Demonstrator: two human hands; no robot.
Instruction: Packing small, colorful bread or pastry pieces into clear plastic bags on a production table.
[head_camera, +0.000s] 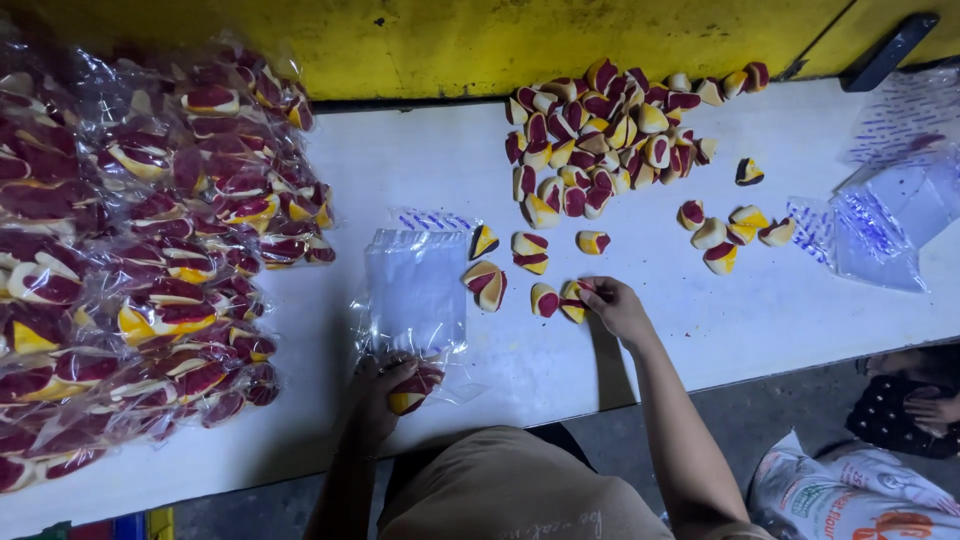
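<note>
My left hand (385, 395) grips the lower end of a clear plastic bag (415, 290) lying flat on the white table (420, 160); a red-and-yellow wedge-shaped candy (412, 392) sits inside the bag under my fingers. My right hand (612, 305) rests on a candy (575, 300) at the near end of a loose scatter, fingers closed round it. Another candy (544, 300) lies just to its left, and a few more (486, 283) lie between the two hands.
A big pile of loose candies (605, 125) lies at the back, a smaller group (725, 235) to the right. Filled clear bags (150, 250) are stacked at left. Empty bags (880, 215) lie at the right edge. A yellow wall (450, 40) runs behind.
</note>
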